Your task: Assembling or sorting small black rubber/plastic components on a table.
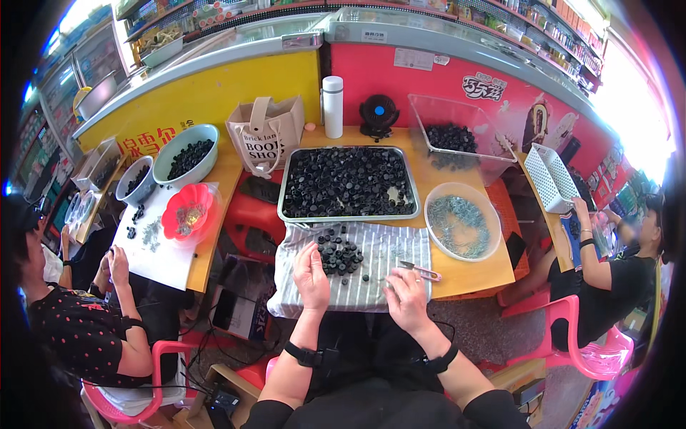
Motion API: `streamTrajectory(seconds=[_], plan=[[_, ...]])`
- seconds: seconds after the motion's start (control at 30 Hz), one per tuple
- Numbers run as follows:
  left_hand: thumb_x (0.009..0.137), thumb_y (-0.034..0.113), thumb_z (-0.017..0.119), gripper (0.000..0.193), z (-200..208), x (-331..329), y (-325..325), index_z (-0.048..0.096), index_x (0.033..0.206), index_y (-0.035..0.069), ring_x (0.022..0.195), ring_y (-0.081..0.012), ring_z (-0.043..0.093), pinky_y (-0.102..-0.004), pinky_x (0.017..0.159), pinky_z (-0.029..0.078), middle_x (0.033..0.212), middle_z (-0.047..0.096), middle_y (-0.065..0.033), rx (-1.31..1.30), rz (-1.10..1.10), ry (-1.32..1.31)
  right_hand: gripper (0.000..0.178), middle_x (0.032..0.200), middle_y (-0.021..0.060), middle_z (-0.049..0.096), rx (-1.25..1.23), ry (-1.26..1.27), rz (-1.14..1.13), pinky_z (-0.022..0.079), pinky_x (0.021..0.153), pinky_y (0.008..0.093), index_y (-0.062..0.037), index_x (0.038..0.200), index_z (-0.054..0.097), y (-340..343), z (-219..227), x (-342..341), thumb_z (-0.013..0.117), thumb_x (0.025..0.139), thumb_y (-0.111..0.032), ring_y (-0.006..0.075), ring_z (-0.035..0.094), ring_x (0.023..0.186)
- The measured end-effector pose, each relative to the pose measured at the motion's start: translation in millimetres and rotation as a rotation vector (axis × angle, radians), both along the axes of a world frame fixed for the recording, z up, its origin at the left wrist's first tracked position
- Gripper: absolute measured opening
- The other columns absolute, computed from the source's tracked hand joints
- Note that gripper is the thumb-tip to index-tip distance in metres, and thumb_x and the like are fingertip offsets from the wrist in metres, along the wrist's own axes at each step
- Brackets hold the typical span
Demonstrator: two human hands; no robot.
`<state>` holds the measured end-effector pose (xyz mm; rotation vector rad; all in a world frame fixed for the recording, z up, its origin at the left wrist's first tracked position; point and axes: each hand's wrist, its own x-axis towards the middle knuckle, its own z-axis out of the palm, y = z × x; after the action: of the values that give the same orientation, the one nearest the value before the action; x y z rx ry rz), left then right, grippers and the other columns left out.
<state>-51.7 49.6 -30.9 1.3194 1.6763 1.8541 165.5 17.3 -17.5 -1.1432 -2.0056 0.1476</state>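
Note:
My left hand [311, 279] is open, its fingers stretched and cupped along the left side of a loose pile of small black round pieces [341, 257]. The pile lies on a grey-and-white striped cloth [296, 250] in front of me. My right hand [408, 300] hovers over the cloth's right part, its fingers loosely bent and nothing visible in them. Just beyond it lie small thread snips [420, 271] with a pinkish handle. Behind the cloth, a metal tray [283, 204] is filled with many more black pieces. At the right, a round translucent tub [491, 232] holds fine silvery metal bits.
A clear bin [464, 114] with black pieces, a small fan [379, 114], a white bottle [333, 107] and a cloth bag [261, 136] stand at the back. A red bowl [187, 209] and green basin [207, 161] are left. People sit on both sides.

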Motion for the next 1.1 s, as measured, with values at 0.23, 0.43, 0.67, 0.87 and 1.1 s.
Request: streamTrajectory(seconds=[0.23,0.43,0.67,0.87,1.1], plan=[[0.085,0.014,0.07,0.027,17,7,-8,0.065,0.108,0.0,0.117,-0.033,0.052,-0.0419,0.1,0.04,0.12,0.06,-0.0154,0.017,-0.053,0.246,0.028,0.107,0.0137,0.06,-0.013,0.013,-0.069,0.044,0.087,0.0431,-0.0043,0.099,0.066,-9,9,9,0.072,0.071,-0.002,0.0336,0.056,0.102],[0.072,0.015,0.076,0.032,31,28,-8,0.068,0.101,0.005,0.127,-0.0405,0.04,-0.0508,0.105,0.03,0.128,0.054,-0.0167,-0.117,-0.032,0.769,0.028,0.108,0.0137,0.06,-0.048,0.049,-0.066,0.044,0.085,0.0424,-0.0049,0.098,0.067,11,10,5,0.072,0.071,-0.003,0.0336,0.056,0.1],[0.074,0.009,0.073,0.027,29,24,-4,0.069,0.1,0.004,0.123,-0.0389,0.044,-0.0495,0.103,0.033,0.125,0.056,-0.0145,-0.151,-0.081,0.745,0.023,0.115,0.0135,0.058,-0.068,-0.11,-0.135,0.04,0.084,0.0439,-0.0083,0.096,0.069,48,21,-16,0.072,0.073,-0.011,0.0325,0.052,0.106],[0.073,0.005,0.071,0.025,28,15,-4,0.069,0.098,0.005,0.116,-0.0379,0.049,-0.0484,0.099,0.037,0.117,0.06,-0.0127,-0.099,-0.101,0.689,0.015,0.117,0.0149,0.058,-0.069,-0.217,-0.167,0.038,0.087,0.044,-0.0063,0.088,0.069,60,18,-34,0.07,0.073,-0.01,0.0325,0.051,0.109],[0.073,0.006,0.07,0.02,28,7,-5,0.07,0.093,0.008,0.104,-0.0325,0.054,-0.0449,0.091,0.04,0.098,0.064,-0.0046,-0.023,-0.105,0.709,0.012,0.117,0.0177,0.059,0.079,-0.309,-0.111,0.04,0.086,0.0431,-0.0011,0.082,0.063,66,14,-38,0.06,0.073,-0.009,0.0324,0.053,0.112]])
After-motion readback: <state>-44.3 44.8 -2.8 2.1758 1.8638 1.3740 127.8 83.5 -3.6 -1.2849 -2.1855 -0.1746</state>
